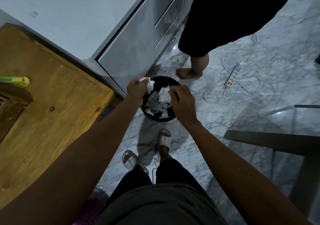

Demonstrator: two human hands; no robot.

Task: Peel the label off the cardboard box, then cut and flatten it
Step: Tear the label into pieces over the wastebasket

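Both hands [136, 89] [181, 101] over paper-filled bin [161, 120]

Black bin [156, 119] on marble floor [259, 79] — pwr strip [232, 76] nr wooden table [52, 103].

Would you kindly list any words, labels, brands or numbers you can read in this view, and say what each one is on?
No text can be read anywhere in this view.
White paper scraps in the black bin: any print is too blurred to read.
Scrap held in the left hand: no print is legible.
Green utility knife on the wooden table: no marking legible.
Power strip: only a lit red switch, no lettering.
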